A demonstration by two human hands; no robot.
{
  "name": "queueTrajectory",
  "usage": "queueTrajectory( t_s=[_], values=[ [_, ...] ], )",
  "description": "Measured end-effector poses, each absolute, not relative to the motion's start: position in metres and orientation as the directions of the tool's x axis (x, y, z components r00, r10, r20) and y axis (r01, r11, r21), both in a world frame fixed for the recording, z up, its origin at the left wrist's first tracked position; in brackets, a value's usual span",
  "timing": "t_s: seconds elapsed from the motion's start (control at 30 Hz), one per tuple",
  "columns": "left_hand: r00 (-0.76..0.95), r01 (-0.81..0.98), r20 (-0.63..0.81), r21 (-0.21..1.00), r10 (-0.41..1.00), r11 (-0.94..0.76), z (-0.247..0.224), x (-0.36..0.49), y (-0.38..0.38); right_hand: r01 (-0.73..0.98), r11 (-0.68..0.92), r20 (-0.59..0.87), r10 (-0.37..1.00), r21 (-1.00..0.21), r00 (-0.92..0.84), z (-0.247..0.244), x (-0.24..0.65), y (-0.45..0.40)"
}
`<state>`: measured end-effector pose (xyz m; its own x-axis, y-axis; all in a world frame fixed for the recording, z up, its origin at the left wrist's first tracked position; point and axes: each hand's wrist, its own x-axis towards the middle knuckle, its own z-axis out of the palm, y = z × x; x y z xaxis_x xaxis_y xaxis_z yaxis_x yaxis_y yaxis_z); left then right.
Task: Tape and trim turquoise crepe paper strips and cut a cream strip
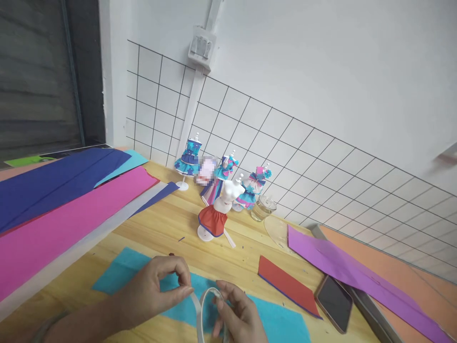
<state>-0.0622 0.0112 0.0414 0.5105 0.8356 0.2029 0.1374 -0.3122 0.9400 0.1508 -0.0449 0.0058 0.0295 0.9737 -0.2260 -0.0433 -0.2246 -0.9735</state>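
My left hand (pixel 162 286) is closed, pinching the loose end of a narrow white strip of tape. My right hand (pixel 239 312) grips the thin roll of white tape (pixel 200 309) that the strip comes from, near the bottom edge of the head view. Both hands are above a turquoise sheet (pixel 285 319) lying on the wooden table. Beyond them a small white mannequin (pixel 230 190) stands upright in a red skirt (pixel 212 220) with a blue hem. To the right of my hands lies a red strip (pixel 287 286) with a blue edge.
Several small dressed mannequins (pixel 189 157) stand by the wire grid (pixel 271 138), near a clear glass jar (pixel 263 208). Blue (pixel 64 186) and pink sheets (pixel 71 214) cover the left side. A phone (pixel 334 302) and a purple sheet (pixel 357 271) lie at right.
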Motion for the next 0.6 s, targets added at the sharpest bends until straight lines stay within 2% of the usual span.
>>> queueTrajectory(
  t_s=[0.33, 0.5, 0.6],
  values=[
    [0.492, -0.045, 0.116, 0.993, 0.863, -0.108, 0.035, -0.057, 0.015, -0.131, -0.272, -0.251, 0.955, -0.953, -0.161, 0.011, 0.143, -0.052],
    [0.538, -0.28, 0.056, 0.953, 0.841, 0.116, 0.033, -0.054, 0.017, -0.146, -0.306, -0.291, 0.95, -0.941, -0.111, 0.012, 0.146, -0.049],
    [0.631, -0.365, 0.023, 0.891, 0.775, 0.271, 0.04, -0.056, 0.014, -0.159, -0.327, -0.309, 0.943, -0.932, -0.127, 0.011, 0.146, -0.048]
  ],
)
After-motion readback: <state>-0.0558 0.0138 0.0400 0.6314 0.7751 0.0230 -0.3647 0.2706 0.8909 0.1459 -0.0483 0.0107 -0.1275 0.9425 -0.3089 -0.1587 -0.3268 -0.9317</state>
